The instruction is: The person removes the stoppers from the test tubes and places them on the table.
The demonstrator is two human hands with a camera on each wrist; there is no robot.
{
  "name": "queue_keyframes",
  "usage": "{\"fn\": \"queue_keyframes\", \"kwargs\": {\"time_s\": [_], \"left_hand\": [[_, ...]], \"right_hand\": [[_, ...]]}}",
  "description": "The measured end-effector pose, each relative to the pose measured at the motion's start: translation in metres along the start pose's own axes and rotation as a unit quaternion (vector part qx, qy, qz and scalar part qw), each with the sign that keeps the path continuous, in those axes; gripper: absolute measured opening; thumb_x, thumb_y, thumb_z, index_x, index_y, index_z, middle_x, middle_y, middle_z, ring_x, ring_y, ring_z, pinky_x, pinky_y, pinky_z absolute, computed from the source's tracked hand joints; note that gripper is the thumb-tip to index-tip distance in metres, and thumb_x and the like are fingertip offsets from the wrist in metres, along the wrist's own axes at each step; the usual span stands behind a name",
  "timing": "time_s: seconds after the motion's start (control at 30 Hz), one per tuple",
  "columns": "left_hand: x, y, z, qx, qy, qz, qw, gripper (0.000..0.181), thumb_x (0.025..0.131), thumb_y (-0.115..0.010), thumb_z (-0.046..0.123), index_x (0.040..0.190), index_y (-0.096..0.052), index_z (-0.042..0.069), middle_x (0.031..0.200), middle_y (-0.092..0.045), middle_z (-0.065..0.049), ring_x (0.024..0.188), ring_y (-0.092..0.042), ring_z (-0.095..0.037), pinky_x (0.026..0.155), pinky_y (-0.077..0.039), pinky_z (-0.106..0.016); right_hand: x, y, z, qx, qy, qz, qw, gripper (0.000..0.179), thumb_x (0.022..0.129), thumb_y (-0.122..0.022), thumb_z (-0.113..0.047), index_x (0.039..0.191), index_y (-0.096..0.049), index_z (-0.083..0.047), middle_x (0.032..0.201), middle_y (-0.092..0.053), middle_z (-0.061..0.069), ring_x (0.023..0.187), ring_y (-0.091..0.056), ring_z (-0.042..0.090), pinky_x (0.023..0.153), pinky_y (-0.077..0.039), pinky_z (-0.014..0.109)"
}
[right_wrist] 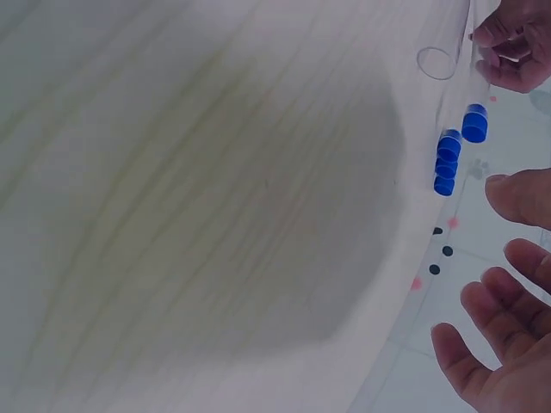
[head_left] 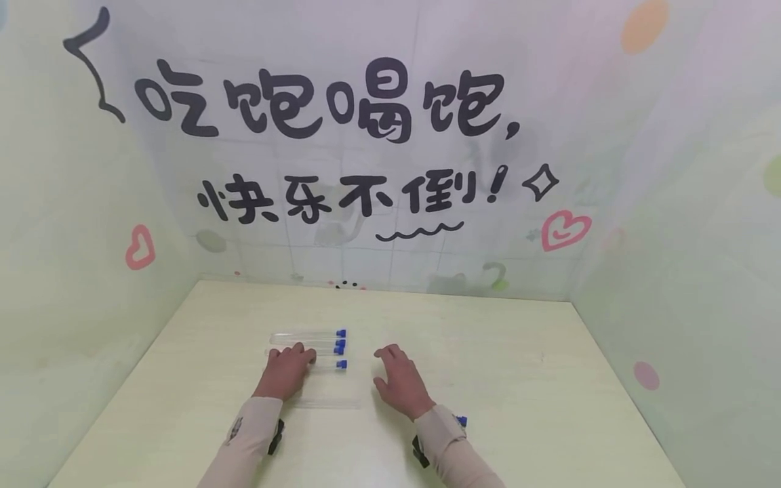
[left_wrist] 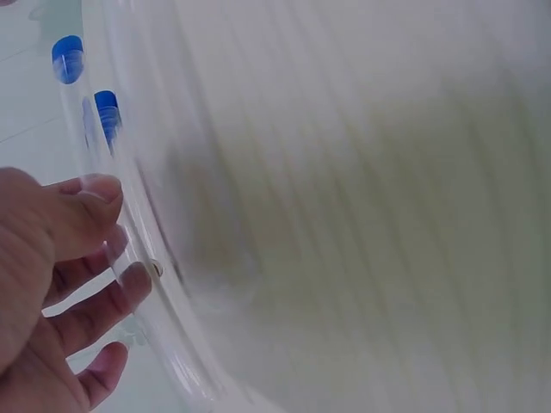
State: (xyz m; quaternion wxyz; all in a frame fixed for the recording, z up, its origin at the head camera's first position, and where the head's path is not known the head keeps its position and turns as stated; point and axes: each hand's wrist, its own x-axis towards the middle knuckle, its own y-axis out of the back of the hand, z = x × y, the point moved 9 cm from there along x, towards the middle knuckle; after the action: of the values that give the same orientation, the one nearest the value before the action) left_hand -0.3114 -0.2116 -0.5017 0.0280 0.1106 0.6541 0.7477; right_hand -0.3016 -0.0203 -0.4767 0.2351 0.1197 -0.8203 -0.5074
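My left hand [head_left: 285,371] pinches a clear test tube with a blue cap [head_left: 342,364] between thumb and fingers, its capped end pointing right. In the left wrist view the thumb and fingertips [left_wrist: 103,187] lie along the clear tube wall. Just behind are several more capped test tubes [head_left: 305,337], side by side with caps to the right. Nearer the front lies a clear tube with no cap [head_left: 326,404]; its open mouth [right_wrist: 436,63] shows in the right wrist view. My right hand [head_left: 403,383] holds nothing, fingers loosely spread, to the right of the caps.
A blue cap [head_left: 462,421] shows beside the right sleeve, partly hidden by it. The pale wood-grain table [head_left: 518,366] is bounded by a printed back wall [head_left: 390,264] and side walls.
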Motion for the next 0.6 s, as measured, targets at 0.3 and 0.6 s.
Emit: {"fn": "queue_keyframes", "kwargs": {"time_s": [0.3, 0.6], "left_hand": [[-0.001, 0.006, 0.013, -0.009, -0.018, 0.022, 0.9996, 0.018, 0.081, -0.071, 0.007, 0.095, -0.066, 0.016, 0.089, -0.061, -0.004, 0.079, -0.057, -0.022, 0.075, -0.04, -0.046], [-0.002, 0.015, 0.031, -0.021, -0.036, 0.04, 0.9983, 0.02, 0.08, -0.072, 0.008, 0.097, -0.066, 0.016, 0.088, -0.057, -0.001, 0.081, -0.055, -0.02, 0.076, -0.038, -0.043]], "right_hand": [[-0.001, -0.006, -0.001, 0.001, 0.002, -0.005, 1.0, 0.038, 0.084, -0.069, -0.013, 0.119, -0.056, -0.006, 0.115, -0.055, 0.007, 0.102, -0.058, 0.02, 0.084, -0.051, 0.034], [-0.001, -0.006, -0.003, 0.017, 0.001, -0.017, 0.9997, 0.041, 0.085, -0.067, -0.011, 0.123, -0.053, -0.005, 0.117, -0.053, 0.008, 0.095, -0.061, 0.017, 0.083, -0.053, 0.029]]}}
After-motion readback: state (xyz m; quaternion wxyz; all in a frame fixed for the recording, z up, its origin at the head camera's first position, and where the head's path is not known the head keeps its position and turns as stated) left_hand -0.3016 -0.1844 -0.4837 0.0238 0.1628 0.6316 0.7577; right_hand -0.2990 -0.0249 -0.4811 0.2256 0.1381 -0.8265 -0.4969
